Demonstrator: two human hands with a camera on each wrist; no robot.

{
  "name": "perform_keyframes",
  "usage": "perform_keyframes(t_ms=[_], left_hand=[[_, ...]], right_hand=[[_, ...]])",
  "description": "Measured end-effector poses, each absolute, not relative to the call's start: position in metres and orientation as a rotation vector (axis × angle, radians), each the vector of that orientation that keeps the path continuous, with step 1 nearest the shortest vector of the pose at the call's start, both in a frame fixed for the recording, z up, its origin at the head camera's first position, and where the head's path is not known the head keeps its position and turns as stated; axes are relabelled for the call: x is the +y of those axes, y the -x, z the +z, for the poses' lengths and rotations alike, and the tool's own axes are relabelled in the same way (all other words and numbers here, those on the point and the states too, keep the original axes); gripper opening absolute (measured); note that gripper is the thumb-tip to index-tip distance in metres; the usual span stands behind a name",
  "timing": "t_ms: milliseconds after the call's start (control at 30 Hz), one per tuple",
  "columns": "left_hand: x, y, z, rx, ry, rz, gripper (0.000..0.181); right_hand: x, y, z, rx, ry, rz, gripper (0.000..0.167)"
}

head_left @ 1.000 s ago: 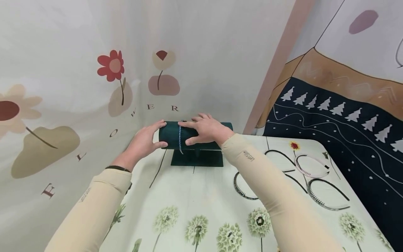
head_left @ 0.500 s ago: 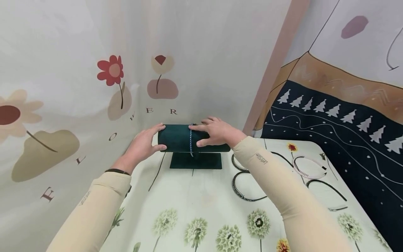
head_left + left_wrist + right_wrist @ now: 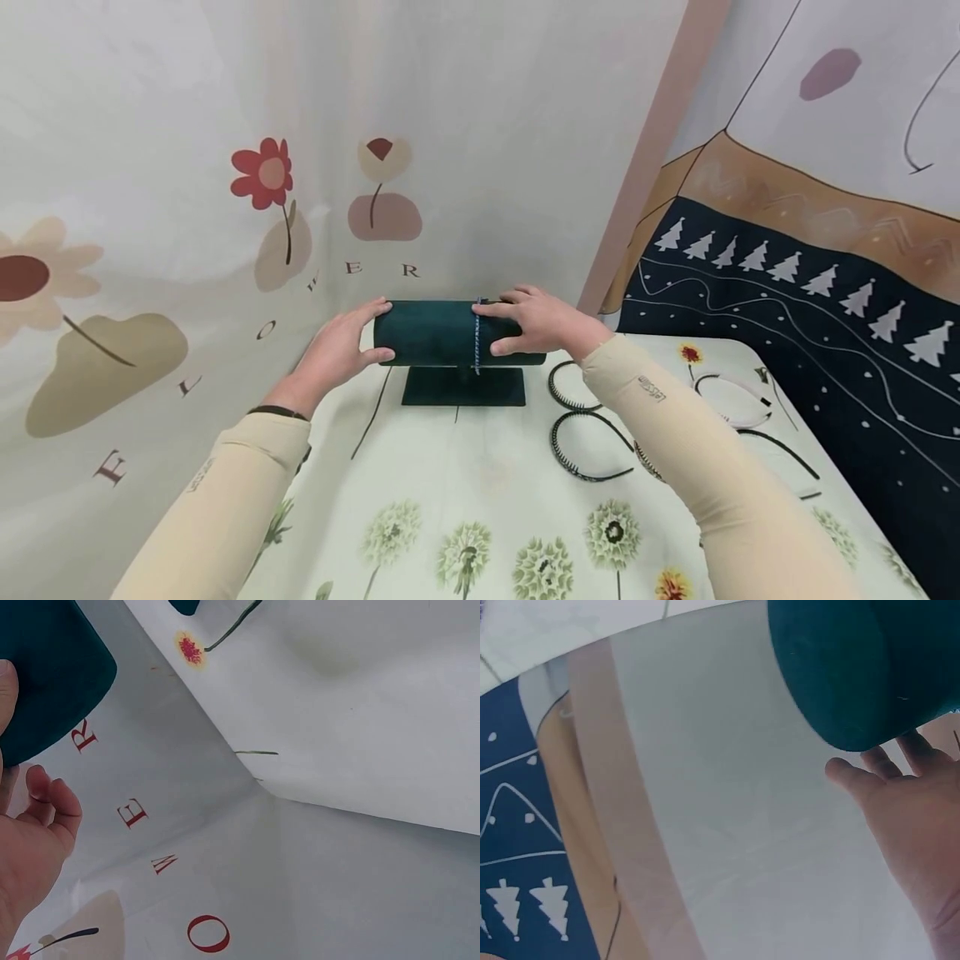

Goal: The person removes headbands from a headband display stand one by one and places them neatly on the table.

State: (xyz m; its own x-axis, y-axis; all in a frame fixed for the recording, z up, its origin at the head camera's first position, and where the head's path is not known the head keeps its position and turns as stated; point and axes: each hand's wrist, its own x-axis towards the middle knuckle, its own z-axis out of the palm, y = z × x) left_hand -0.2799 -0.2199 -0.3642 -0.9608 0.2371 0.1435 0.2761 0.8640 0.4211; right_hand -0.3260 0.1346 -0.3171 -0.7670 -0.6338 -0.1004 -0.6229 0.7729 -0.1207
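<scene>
A dark green velvet bracelet display stand [image 3: 427, 329], a horizontal roll on a flat base, stands on the table against the back curtain. A thin blue braided bracelet [image 3: 477, 342] encircles the roll right of its middle. My left hand [image 3: 337, 342] holds the roll's left end between thumb and fingers; the left wrist view shows that end of the stand [image 3: 60, 667]. Over the right part lies my right hand [image 3: 543, 323], its extended index fingertip touching the bracelet near the top and its thumb on the roll's front. In the right wrist view, the roll partly hides the right hand's fingers [image 3: 881, 761].
Several headbands [image 3: 581, 446] lie on the table at the right, some partly behind my right forearm. A flower-printed cloth [image 3: 465, 467] covers the table. Behind it hangs a pale curtain [image 3: 487, 167], and a dark blue patterned one [image 3: 787, 333] is at the right.
My right hand has moved right along the roll, and the bracelet has slid right with it, from left of the middle to right of it. My left hand stays at the left end.
</scene>
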Motion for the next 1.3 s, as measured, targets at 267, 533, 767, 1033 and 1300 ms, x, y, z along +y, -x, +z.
perform_keyframes(t_ms=[267, 533, 767, 1033, 1300], left_hand=[[-0.222, 0.279, -0.367, -2.955, 0.392, -0.691, 0.087], [-0.223, 0.279, -0.368, -2.965, 0.382, -0.701, 0.087], [-0.224, 0.279, -0.369, -2.963, 0.38, -0.693, 0.087], [-0.224, 0.282, -0.37, -2.963, 0.404, -0.703, 0.086], [-0.224, 0.283, -0.369, -2.942, 0.426, -0.706, 0.086]], right_hand=[[0.155, 0.327, -0.327, 2.849, 1.009, -0.249, 0.082], [0.174, 0.328, -0.342, 2.89, 0.981, -0.452, 0.092], [0.179, 0.329, -0.365, 2.903, 0.944, -0.616, 0.114], [0.183, 0.332, -0.375, 2.902, 0.904, -0.752, 0.118], [0.194, 0.336, -0.385, 2.882, 0.795, -0.938, 0.13]])
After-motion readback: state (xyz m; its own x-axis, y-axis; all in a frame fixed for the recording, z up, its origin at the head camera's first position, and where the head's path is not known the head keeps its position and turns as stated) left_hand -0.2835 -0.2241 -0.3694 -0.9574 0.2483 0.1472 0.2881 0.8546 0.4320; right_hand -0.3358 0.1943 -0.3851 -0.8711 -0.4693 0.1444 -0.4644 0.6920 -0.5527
